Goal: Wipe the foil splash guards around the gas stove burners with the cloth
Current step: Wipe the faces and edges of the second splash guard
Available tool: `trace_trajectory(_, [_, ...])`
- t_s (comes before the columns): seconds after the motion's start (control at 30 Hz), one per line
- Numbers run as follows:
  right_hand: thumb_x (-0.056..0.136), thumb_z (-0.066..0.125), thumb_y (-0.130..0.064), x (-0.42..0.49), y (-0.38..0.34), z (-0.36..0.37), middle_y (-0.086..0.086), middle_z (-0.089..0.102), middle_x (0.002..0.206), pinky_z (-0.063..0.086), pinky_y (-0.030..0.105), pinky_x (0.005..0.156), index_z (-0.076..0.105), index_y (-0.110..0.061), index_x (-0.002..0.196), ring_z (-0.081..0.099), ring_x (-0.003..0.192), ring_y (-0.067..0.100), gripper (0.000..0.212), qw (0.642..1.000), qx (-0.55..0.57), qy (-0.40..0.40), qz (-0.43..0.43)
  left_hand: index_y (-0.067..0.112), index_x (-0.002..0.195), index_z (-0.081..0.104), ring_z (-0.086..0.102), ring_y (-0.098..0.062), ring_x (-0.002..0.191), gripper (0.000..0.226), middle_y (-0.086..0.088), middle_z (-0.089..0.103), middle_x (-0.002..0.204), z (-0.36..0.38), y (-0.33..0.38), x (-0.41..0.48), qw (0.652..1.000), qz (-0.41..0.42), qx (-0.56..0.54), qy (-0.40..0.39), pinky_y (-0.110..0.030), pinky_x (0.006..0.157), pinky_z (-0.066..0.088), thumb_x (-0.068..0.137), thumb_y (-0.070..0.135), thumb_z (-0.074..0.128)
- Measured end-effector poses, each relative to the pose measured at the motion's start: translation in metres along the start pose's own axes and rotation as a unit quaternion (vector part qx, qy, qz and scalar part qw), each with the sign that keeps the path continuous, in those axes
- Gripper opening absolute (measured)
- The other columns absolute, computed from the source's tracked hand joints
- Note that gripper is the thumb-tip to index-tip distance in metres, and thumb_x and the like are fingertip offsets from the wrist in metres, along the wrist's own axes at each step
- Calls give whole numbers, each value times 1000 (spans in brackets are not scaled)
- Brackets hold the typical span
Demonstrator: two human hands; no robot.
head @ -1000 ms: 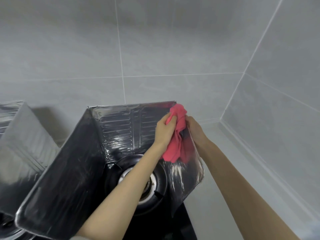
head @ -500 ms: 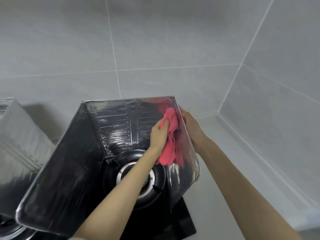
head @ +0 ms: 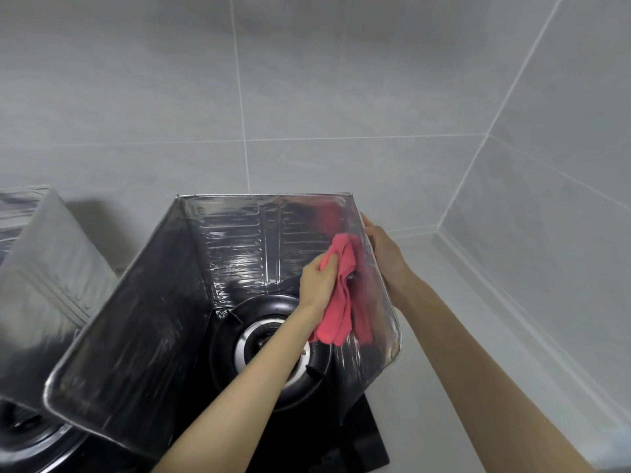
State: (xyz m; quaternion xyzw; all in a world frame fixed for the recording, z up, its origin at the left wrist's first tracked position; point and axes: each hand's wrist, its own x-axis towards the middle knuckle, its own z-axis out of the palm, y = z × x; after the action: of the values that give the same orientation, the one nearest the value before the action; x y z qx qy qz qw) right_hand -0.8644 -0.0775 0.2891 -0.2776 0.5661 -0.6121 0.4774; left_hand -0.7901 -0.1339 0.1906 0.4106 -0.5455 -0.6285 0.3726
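A three-sided foil splash guard [head: 235, 244] stands around the right gas burner [head: 269, 346]. My left hand [head: 319, 279] grips a pink cloth [head: 339, 295] and presses it against the inside of the guard's right panel, with the cloth hanging down toward the burner. My right hand [head: 384, 249] rests on the outside of that same right panel near its top edge, palm against the foil; its fingertips are hidden behind the panel.
A second foil guard [head: 41, 268] stands at the left around another burner [head: 24, 435]. The black glass stove top [head: 365, 445] ends just right of the guard. Grey tiled walls [head: 341, 80] meet in a corner at the right, above a pale counter [head: 430, 387].
My left hand has dragged the pink cloth down from the top corner of the right panel to its middle. My right hand has stayed on the panel's outside.
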Motion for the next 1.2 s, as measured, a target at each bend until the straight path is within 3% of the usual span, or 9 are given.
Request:
trace_trajectory(0.1, [99,40,-20,-2,2,-1,-8,60,48,46,13,45,58,-14,75,58,50,7,31,999,31,13,7,10,87,70,58,-14,75,29,-5,68,82,7,37,2,997,72,-6,1,-32,74,47,94,28,49])
trace_trajectory(0.23, [103,28,-18,-6,3,0,-10,58,42,44,11,42,48,-15,71,56,39,-2,38,1000,19,2,8,6,80,64,52,-13,71,32,-2,61,76,14,68,13,995,102,-4,-10,-30,69,42,91,32,49])
trace_trajectory(0.63, [99,42,-27,3,11,0,-7,69,58,48,22,66,64,-15,78,65,63,8,32,998,27,62,11,8,91,67,55,-16,79,30,-9,66,86,4,33,-16,998,58,10,-37,-38,80,48,90,29,47])
trace_trajectory(0.77, [99,41,-21,-1,7,3,-10,62,46,47,14,49,58,-13,70,61,53,7,34,996,-6,93,15,24,93,68,65,-28,95,27,-8,71,97,3,38,-38,997,55,24,-41,-49,92,49,86,37,46])
trace_trajectory(0.87, [99,39,-18,-4,3,2,-10,57,40,40,10,38,53,-13,68,55,40,0,34,994,-35,102,2,31,100,66,64,-21,104,31,1,70,105,3,35,-55,996,60,40,-47,-48,96,47,83,45,45])
trace_trajectory(0.93, [100,37,-18,-10,0,6,-7,61,52,41,10,39,59,-12,79,56,44,1,31,994,-40,101,0,33,118,63,61,-12,111,44,11,67,115,2,31,-66,995,64,50,-48,-43,100,45,81,51,44])
trace_trajectory(1.03, [101,37,-22,-15,-2,10,-2,64,88,47,10,47,52,-6,130,65,69,8,37,997,-31,69,14,33,130,54,56,-8,118,55,14,62,125,1,26,-83,993,77,69,-49,-41,104,43,81,57,42])
trace_trajectory(1.13, [103,34,-28,-17,-6,12,9,45,141,43,12,72,32,0,143,44,129,21,48,997,-8,73,35,36,124,55,59,-5,112,39,18,64,118,1,28,-103,992,84,68,-58,-41,101,45,89,48,44])
trace_trajectory(1.2, [103,30,-30,-17,-8,12,10,36,146,38,4,72,27,0,145,37,133,19,52,996,19,77,45,40,116,56,61,-5,103,25,19,66,108,2,31,-116,992,84,75,-57,-41,97,47,94,41,45])
